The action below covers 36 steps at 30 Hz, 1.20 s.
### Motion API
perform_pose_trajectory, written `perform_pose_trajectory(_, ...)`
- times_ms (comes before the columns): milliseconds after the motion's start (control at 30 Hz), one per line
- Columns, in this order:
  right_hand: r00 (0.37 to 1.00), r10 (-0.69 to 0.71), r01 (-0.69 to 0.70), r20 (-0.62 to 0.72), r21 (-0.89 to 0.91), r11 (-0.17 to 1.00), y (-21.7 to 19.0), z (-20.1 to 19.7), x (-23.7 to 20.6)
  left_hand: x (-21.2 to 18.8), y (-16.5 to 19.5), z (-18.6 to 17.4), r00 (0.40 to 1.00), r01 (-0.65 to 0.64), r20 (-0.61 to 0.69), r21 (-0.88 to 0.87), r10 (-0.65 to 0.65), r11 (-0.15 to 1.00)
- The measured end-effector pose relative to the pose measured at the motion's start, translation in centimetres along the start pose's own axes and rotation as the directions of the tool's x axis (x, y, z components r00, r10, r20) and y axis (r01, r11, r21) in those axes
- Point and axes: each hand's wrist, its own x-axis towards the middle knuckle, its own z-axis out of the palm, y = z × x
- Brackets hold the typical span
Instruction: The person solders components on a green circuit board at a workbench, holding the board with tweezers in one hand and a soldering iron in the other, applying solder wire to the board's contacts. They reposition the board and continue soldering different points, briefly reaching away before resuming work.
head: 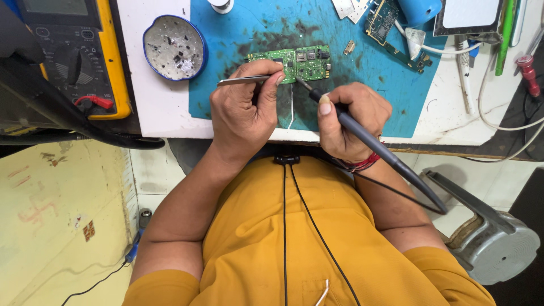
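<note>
The small green rectangular circuit board (pixel 294 62) lies flat on the stained blue work mat (pixel 374 90), near the mat's middle and just beyond my knuckles. My left hand (pixel 243 110) has its grip clamped on slim silver metal tweezers (pixel 241 81), thumb and forefinger pinching them so they lie level, with the tips hidden behind my fingertips at the board's near edge. My right hand (pixel 351 122) is clamped like a pen-hold on a grey soldering iron (pixel 374 144), its dark tip slanting up and left to meet the board's near edge, its black cable running off to the near right. A thin white wire (pixel 292 110) runs from the board toward me between my hands. Left of the mat on the white bench (pixel 161 107) sits a round blue-rimmed dish of metal scraps (pixel 174 47), and further left a yellow multimeter (pixel 76 54). At the far right of the mat lies a second green circuit board (pixel 382 17).
</note>
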Motion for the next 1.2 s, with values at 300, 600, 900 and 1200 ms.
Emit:
perform_pose_trajectory(300,1.000,0.007,-0.007,-0.003,0.010,1.000,-0.09,-0.05,0.02,0.00,-0.11,-0.04,1.000,-0.014,0.001,0.004,0.014,1.000)
perform_pose_trajectory(600,0.999,0.045,-0.045,0.001,-0.011,0.999,-0.44,0.16,0.23,0.01,-0.06,-0.06,1.000,-0.001,0.003,-0.001,0.001,1.000)
perform_pose_trajectory(900,0.999,0.048,-0.048,0.000,-0.016,0.999,-0.51,0.18,0.39,-0.04,-0.08,0.02,1.000,0.006,0.002,0.007,-0.006,1.000)
perform_pose_trajectory(1200,0.999,0.032,-0.032,-0.006,-0.008,0.999,-0.45,0.24,0.45,0.01,-0.06,0.02,1.000,0.001,0.001,0.006,-0.001,1.000)
